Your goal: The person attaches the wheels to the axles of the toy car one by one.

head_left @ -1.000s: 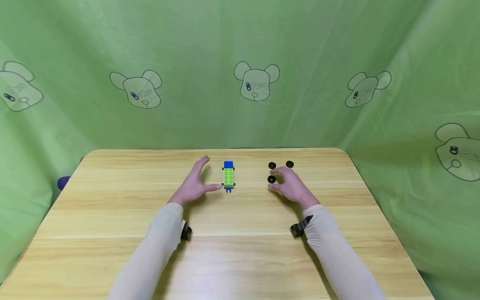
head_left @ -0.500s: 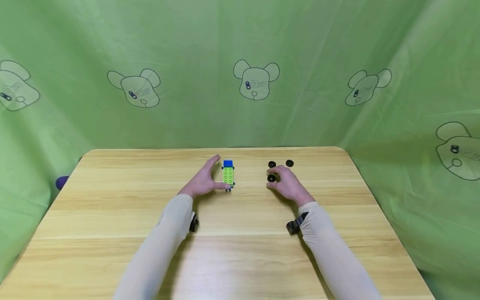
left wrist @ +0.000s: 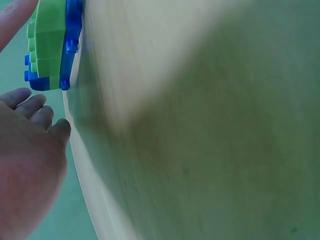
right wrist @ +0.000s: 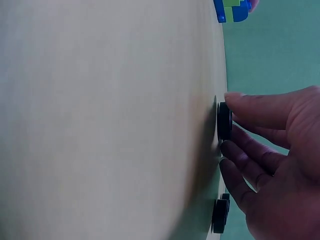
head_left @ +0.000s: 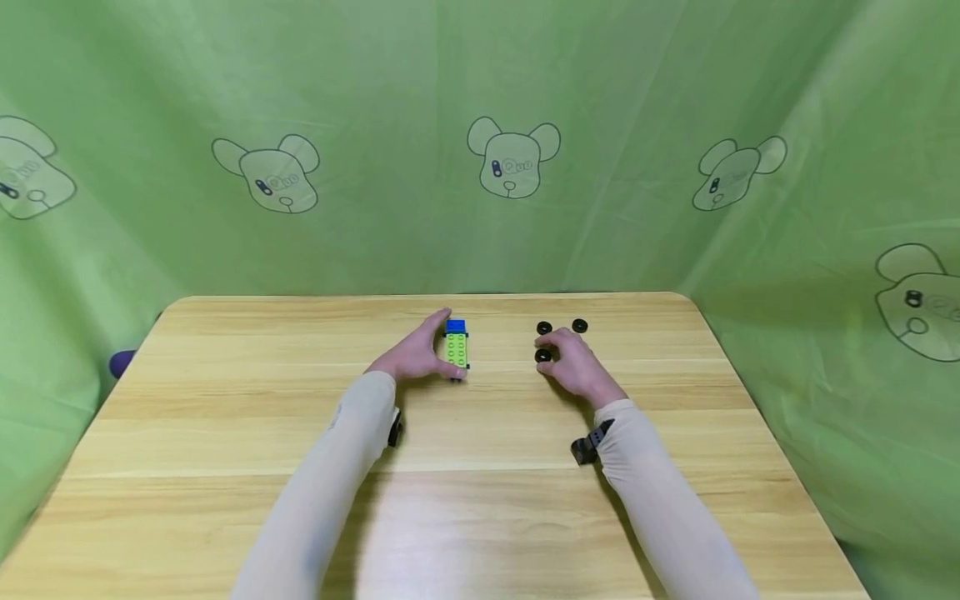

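Observation:
A green and blue brick car (head_left: 457, 350) lies lengthwise between the spread thumb and fingers of my left hand (head_left: 416, 354). In the left wrist view, the fingers stand apart from the blue end of the car (left wrist: 49, 42); the thumb lies close to its upper part. My right hand (head_left: 576, 364) has its thumb and bent fingers at opposite sides of a black wheel (head_left: 543, 356), which rests on the table. In the right wrist view, the fingertips are very near the wheel (right wrist: 224, 121); firm contact cannot be made out.
Two more black wheels, one (head_left: 544, 328) and another (head_left: 580, 326), lie beyond my right hand. Green cloth (head_left: 390, 233) hangs behind and beside the wooden table (head_left: 465, 517). Something purple (head_left: 122, 363) shows past the left edge.
My left hand has moved right, from beside the car to around it. The right hand's thumb and fingers have drawn slightly closer together around the wheel. Car and wheels appear unmoved.

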Tool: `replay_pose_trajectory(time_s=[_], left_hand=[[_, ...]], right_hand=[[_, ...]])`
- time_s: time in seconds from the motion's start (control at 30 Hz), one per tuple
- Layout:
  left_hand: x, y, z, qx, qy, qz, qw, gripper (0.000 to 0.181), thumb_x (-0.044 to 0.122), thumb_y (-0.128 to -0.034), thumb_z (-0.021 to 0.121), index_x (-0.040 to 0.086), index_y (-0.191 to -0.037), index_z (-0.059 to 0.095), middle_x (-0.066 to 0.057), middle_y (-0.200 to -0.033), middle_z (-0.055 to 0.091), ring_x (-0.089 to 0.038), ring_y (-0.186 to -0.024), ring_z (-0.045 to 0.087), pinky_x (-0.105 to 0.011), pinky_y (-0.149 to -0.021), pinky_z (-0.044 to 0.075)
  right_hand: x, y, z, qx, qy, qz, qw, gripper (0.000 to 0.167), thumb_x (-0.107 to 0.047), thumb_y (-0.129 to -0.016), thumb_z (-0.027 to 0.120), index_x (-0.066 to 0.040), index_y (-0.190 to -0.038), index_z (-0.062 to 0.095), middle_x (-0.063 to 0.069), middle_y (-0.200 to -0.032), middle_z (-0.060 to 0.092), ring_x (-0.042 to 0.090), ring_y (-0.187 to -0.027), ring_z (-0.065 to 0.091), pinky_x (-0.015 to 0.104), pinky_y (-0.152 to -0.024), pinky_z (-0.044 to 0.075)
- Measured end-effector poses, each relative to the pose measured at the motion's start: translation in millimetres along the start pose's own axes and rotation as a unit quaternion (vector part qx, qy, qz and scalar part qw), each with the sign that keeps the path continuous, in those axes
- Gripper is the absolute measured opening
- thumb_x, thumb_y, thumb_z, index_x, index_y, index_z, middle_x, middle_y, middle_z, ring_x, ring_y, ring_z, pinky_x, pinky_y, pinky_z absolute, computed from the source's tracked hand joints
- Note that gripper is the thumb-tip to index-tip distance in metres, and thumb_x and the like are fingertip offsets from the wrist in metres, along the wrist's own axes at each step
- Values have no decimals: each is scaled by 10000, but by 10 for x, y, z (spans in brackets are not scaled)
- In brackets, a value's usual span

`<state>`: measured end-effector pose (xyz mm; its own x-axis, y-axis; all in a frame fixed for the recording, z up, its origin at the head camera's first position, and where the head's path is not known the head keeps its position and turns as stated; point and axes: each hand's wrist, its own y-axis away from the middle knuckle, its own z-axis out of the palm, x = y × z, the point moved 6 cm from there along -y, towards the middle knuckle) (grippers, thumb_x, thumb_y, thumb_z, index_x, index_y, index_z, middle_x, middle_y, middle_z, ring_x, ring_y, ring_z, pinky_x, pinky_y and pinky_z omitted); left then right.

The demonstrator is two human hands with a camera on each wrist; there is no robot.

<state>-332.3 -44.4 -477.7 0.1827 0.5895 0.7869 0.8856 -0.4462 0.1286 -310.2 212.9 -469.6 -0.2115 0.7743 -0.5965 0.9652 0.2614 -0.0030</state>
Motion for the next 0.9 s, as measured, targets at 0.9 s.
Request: replay_pose_trajectory(time_s=[0.9], left_hand=[[-3, -95, 74, 34, 12, 108, 9999, 1147, 194, -703, 905, 48, -1556, 151, -160, -1502, 274, -302, -1306, 389, -392, -1144, 267]], right_hand=[[30, -95, 9, -241, 334, 19, 9991, 291, -18, -887, 675, 34, -1170, 633, 231, -1195, 529, 407, -1170, 489, 513, -1064, 367]])
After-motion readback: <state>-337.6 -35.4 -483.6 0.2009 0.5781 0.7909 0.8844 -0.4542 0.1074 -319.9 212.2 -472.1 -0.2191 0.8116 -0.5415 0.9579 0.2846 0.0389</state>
